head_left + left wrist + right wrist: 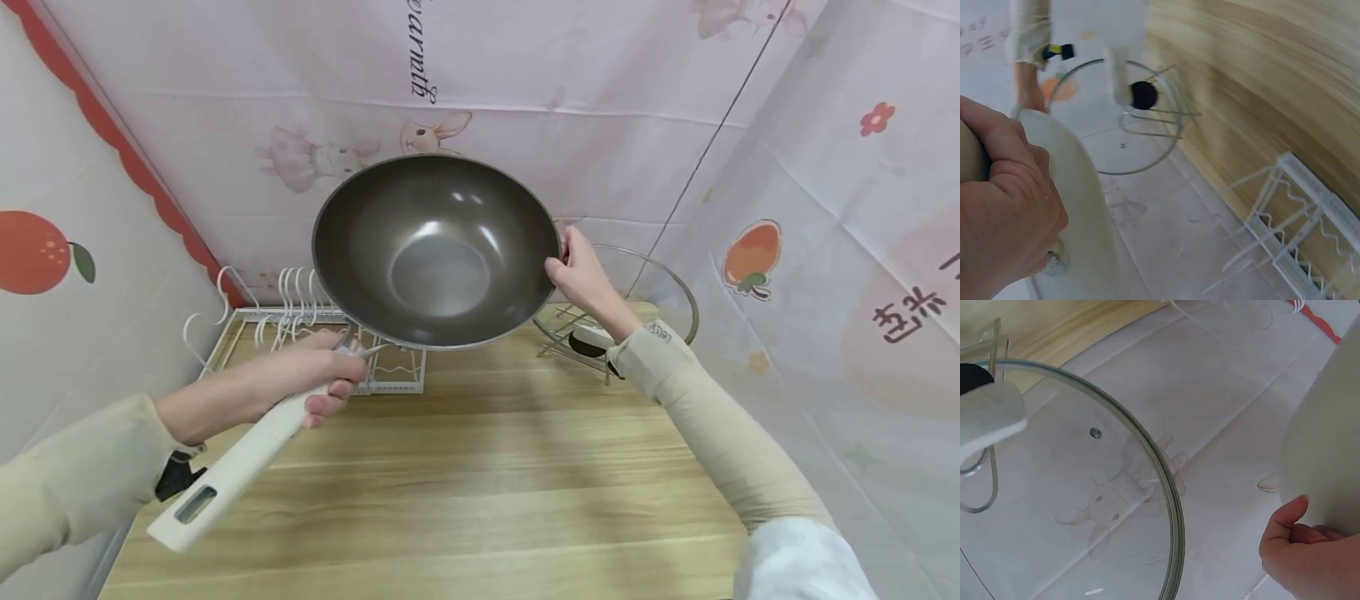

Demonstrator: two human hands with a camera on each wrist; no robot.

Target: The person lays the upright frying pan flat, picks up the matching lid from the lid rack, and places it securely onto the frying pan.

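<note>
The left hand (pixel 322 375) is closed round the neck of the pale handle (pixel 247 458), fingers curled under it just below where it joins the wok (pixel 438 250). The right hand (pixel 581 267) holds the wok's edge at 3 o'clock, its thumb by the rim and its other fingers mostly hidden from the head view; neither hand is loose or spread.

Between them the wok is in the air, tilted so that its bare brown inside faces the wearer, with the handle running down toward 7 to 8 o'clock. From the wok's centre, a white wire rack (pixel 397 387) sits on the table at about 8 o'clock, partly behind the pan and the left hand. At 4 o'clock a glass lid (pixel 660 292) stands on edge in a wire stand (pixel 994 481), its white-and-black knob (pixel 991 415) turned outward. The table (pixel 465 500) spreads out at 6 o'clock, and a printed cloth (pixel 525 133) hangs at 12.

The step in hand looks to be a two-handed carry. The next move, I judge, calls for both hands turning together to govern the tilt, with the rim clear of the lid and rack
</note>
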